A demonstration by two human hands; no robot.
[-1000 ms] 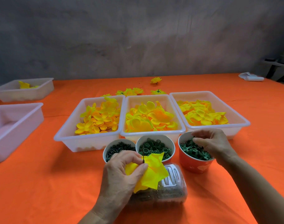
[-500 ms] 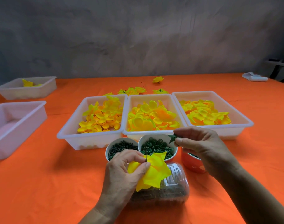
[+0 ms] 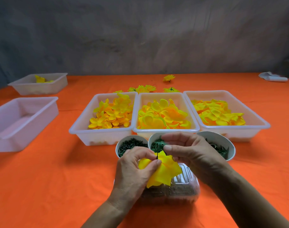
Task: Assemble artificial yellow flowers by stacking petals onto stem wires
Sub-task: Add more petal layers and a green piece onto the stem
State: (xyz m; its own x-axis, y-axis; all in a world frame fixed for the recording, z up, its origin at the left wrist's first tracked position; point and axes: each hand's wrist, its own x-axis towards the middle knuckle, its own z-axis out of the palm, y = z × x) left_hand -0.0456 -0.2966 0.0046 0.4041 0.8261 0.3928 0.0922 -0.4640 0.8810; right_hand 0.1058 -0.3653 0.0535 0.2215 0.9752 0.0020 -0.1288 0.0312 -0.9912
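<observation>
My left hand [image 3: 133,168] pinches a stack of yellow petals [image 3: 165,171] with a thin dark stem wire [image 3: 157,155] poking up through the middle. Just above the wire tip, my right hand [image 3: 188,152] pinches a small green calyx piece [image 3: 161,144] between thumb and fingers. Both hands hover over a clear plastic box [image 3: 181,190] of dark pieces. Three white trays hold yellow petals: the left tray [image 3: 78,129], the middle tray [image 3: 166,130] and the right tray [image 3: 262,125].
Three cups of green parts stand before the trays: left cup [image 3: 122,142], middle cup [image 3: 151,140], right cup [image 3: 226,142]. Two more white trays [image 3: 17,129] [image 3: 61,81] sit at the left. Finished flowers [image 3: 142,88] lie behind the trays. A white object [image 3: 273,77] lies far right.
My right hand left the right cup with a green piece and moved left and down to the wire tip. My left hand has kept holding the petals in place.
</observation>
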